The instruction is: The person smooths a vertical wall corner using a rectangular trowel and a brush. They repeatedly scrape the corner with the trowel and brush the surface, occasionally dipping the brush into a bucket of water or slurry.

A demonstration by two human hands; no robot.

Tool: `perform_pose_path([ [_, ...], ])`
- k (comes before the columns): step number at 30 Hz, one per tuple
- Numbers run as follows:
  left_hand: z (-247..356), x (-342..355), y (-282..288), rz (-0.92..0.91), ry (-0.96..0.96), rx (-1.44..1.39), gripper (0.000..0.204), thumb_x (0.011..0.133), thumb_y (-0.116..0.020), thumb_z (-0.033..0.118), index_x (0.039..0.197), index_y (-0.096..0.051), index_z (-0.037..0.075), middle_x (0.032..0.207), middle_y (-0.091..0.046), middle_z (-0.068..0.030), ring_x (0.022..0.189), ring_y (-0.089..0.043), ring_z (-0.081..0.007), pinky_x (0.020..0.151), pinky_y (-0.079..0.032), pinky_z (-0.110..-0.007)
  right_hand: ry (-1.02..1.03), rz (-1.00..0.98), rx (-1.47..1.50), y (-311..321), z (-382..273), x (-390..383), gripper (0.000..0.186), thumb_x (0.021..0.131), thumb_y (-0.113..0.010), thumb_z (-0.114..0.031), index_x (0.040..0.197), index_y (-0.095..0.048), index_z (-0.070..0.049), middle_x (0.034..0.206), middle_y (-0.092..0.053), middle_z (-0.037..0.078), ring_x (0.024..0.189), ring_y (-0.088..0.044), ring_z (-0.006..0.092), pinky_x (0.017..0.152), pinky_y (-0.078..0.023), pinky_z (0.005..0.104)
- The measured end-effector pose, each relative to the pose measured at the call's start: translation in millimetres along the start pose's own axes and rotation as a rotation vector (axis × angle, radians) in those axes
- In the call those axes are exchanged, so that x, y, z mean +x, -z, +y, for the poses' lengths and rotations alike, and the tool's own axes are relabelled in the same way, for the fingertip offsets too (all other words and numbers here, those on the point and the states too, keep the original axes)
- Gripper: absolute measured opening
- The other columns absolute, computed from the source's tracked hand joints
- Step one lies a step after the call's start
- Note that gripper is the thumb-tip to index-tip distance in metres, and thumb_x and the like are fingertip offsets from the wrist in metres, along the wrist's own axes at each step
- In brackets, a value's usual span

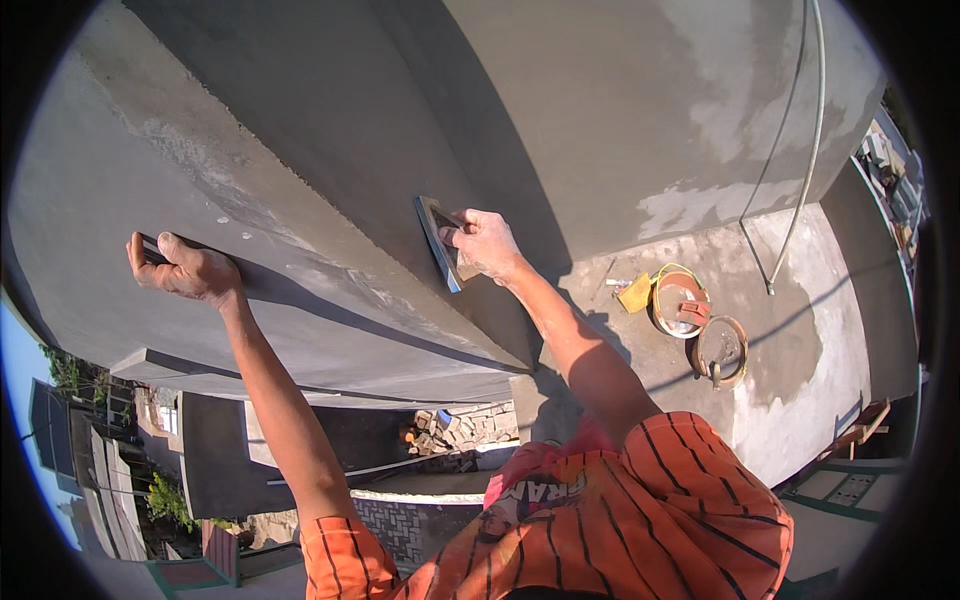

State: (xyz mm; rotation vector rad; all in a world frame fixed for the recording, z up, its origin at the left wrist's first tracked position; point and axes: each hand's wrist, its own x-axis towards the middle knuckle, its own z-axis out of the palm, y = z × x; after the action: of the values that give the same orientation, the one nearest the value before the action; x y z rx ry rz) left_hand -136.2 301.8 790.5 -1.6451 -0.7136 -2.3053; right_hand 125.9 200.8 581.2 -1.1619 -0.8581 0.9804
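Note:
My right hand (480, 243) grips a plastering float (440, 262) with a blue-edged base, held flat against the dark grey render (380, 140) beside a long raised ledge (300, 220). Further left, my left hand (186, 268) is raised at the lighter grey wall (120, 190), fingers loosely curled and apart from the thumb, with dark shadow around them. I cannot see anything held in it.
Two buckets (718, 358), one holding a red-handled tool, stand on the concrete floor (800, 370) at lower right beside a yellow sponge-like block (636, 295). A hose (808, 160) hangs at right. Rubble (470, 430), roofs and plants lie below at left.

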Motion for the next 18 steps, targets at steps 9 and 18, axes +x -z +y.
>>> perform_pose_path([
  [9,1.6,-63.8,-5.9,-0.044,-0.008,0.018,0.042,0.093,-0.052,0.018,0.128,-0.043,-0.005,0.123,-0.046,-0.0165,0.106,-0.051,-0.0235,0.094,-0.042,-0.034,-0.646,0.575,0.687,240.6,331.7,-95.9,0.024,0.081,-0.066,-0.011,0.103,-0.061,-0.004,0.088,-0.065,0.006,0.080,-0.065,0.0165,0.066,-0.056,0.0375],
  [18,-12.9,-305.0,-36.3,-0.723,0.500,0.424,0.041,0.094,-0.049,0.017,0.129,-0.043,-0.004,0.123,-0.047,-0.0159,0.110,-0.050,-0.0235,0.097,-0.040,-0.035,-1.021,0.846,-0.704,525.4,473.5,-128.9,0.059,0.070,-0.070,-0.026,0.126,-0.059,-0.012,0.111,-0.067,0.019,0.099,-0.066,0.0323,0.089,-0.052,0.0390],
])
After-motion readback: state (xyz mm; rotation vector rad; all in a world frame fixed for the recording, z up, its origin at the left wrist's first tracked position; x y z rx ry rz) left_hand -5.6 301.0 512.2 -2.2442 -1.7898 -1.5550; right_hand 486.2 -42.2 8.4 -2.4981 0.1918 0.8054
